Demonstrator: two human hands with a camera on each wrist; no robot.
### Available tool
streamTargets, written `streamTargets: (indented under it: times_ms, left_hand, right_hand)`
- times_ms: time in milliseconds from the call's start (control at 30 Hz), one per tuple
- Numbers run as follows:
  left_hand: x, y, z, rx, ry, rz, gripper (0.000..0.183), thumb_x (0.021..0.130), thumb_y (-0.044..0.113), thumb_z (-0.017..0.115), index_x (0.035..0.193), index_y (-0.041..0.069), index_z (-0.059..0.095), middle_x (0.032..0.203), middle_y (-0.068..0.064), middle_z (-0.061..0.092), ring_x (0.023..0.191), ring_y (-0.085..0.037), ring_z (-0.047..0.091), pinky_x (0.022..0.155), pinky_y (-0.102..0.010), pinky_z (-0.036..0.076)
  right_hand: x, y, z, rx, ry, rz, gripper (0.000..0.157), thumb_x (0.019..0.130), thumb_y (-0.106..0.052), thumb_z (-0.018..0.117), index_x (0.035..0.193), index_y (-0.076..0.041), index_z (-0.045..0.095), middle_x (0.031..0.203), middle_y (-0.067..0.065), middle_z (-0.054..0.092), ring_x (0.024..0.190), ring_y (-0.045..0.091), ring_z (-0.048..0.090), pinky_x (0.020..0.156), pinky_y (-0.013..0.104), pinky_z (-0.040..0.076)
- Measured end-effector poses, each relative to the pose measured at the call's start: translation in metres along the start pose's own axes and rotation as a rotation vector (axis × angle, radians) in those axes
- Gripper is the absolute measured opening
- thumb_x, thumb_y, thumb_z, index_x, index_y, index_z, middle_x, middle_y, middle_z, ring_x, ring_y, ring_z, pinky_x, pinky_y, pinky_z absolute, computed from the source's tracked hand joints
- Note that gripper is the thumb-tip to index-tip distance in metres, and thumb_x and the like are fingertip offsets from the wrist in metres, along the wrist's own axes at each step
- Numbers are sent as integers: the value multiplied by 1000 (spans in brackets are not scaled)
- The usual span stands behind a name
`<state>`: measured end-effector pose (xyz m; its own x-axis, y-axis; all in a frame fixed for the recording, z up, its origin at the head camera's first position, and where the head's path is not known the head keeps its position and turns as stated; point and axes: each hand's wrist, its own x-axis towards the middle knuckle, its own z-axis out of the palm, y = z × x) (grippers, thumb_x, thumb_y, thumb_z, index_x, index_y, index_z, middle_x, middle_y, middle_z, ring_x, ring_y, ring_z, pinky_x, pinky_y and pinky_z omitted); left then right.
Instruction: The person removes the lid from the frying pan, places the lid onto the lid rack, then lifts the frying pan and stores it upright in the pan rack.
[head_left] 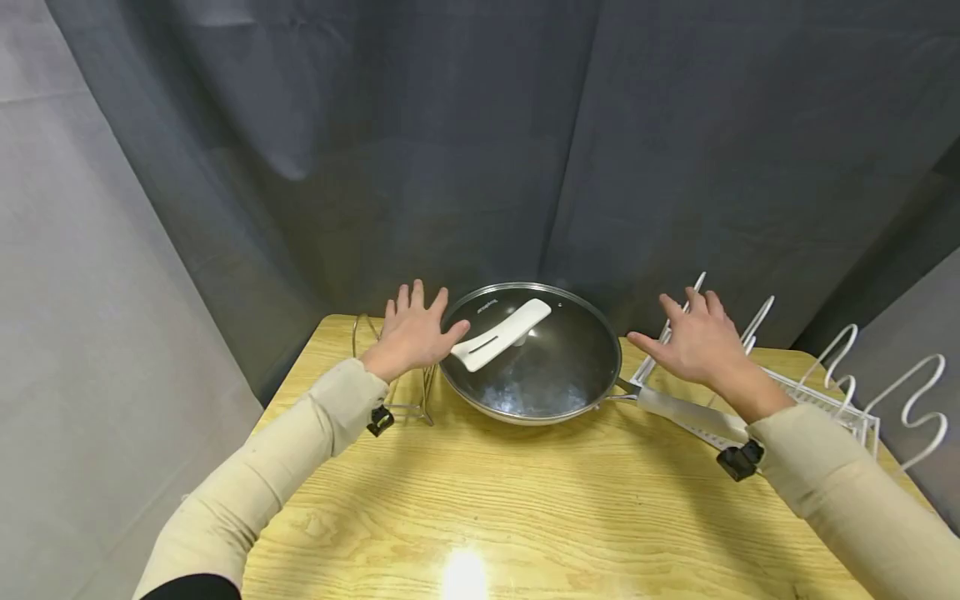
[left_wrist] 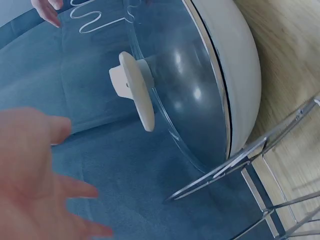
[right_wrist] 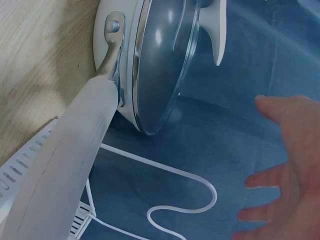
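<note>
A pan (left_wrist: pixel 237 65) with a white outside stands on the wooden table, covered by a glass lid (head_left: pixel 555 371) with a metal rim. On top of the lid is a long, slotted white lid handle (head_left: pixel 506 333). My left hand (head_left: pixel 412 332), fingers spread and holding nothing, hovers beside the lid's left edge, over a metal wire rack (head_left: pixel 427 396). To the right, my right hand (head_left: pixel 699 342) is held up with its fingers apart, above the light pan handle (head_left: pixel 690 414). Both palms are empty in the wrist views.
At the table's right stands a white rack (head_left: pixel 862 417) with wavy wire dividers, partly under the pan handle. Dark curtains (head_left: pixel 450 150) hang behind the table (head_left: pixel 525 500), whose bare wood shows in front of the pan. A pale wall covering (head_left: pixel 97 333) is at the left.
</note>
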<state>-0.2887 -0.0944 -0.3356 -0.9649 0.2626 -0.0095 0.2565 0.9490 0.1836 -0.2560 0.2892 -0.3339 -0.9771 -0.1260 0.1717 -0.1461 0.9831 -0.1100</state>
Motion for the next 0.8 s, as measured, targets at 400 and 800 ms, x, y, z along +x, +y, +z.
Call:
streamTargets:
  times_ms: [400,800]
  left_hand:
    - [9,17,10,-91,135,164,52,98,39,44,134,3,47,128,-15,52,115,-30,51,96,-43,42]
    - [23,27,38,-240,74,128,50,98,39,46,129,1,53,123,-16,57,109,-28,56,91,-42,46]
  right_hand:
    - [-14,3,-8,-4,-17,-95,54,93,-43,53,111,9,57,102,28,60,92,43,57,74,56,47]
    - [-30,24,-1,51,-198,-131,40,94,-35,55,95,4,64,78,8,65,61,19,59,54,41,48]
